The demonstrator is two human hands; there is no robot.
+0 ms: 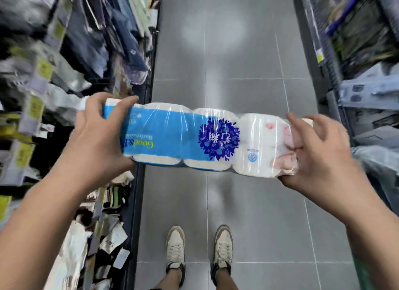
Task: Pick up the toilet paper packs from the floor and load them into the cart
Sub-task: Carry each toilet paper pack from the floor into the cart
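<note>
Both hands on one pack. Left hand [97,143] grips the left end, fingers curled over the far edge. Far left: shelves [43,74] of bagged goods & price tags, too blurred to read.

The toilet paper pack [183,136] is in the air, approx level, long side across the body, well above the floor [237,63]. So it's not on the floor and not in a cart, and no cart is in view. Grip at both ends is prob. b/c the pack is long & soft, so held by one end it would likely sag or twist.

Pack is a row of round white rolls in clear glossy film, crinkled, w/ glare streaks. Blue printed panel on the left part, dark blue flower-like emblem mid, plain white at right. Looks squashy & light.

Under it are grey matte tiles w/ thin joints, plus two pale laced shoes [176,246].

Right hand [319,158] grips the right end, fingers wrapped round behind it and showing pink through the film. Right edge has more racks [367,52], blurred.
</note>
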